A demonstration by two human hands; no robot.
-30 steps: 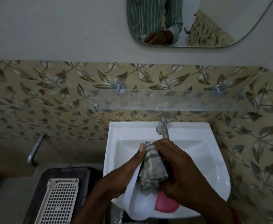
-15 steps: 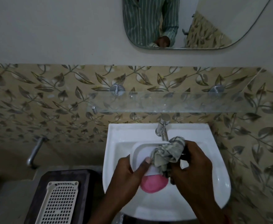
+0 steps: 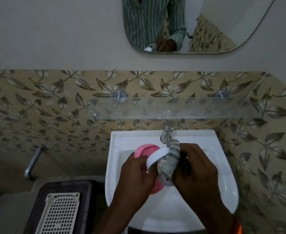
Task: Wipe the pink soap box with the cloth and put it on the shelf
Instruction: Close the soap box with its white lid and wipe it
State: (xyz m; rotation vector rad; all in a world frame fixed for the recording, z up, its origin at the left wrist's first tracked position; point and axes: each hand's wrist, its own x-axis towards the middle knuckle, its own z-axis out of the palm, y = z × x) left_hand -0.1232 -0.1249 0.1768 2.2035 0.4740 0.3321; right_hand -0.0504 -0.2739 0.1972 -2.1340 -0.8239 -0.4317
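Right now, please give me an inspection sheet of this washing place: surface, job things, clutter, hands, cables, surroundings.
Surface: white sink, tap at its back.
Job's things: pink soap box with white part, held over the sink; striped cloth pressed on it; glass shelf bare.
Clutter: white perforated tray on a dark stand.
Hands: left hand holds the box; right hand holds the cloth.
Cables: nothing seen.
Surroundings: leaf-pattern tiles, mirror.

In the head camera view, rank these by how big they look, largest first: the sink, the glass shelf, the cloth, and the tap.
1. sink
2. glass shelf, long but thin, clearly less area than the sink
3. cloth, bunched in the right hand, partly hidden
4. tap

The cloth is nearer the camera than the tap, so that pair is less certain.
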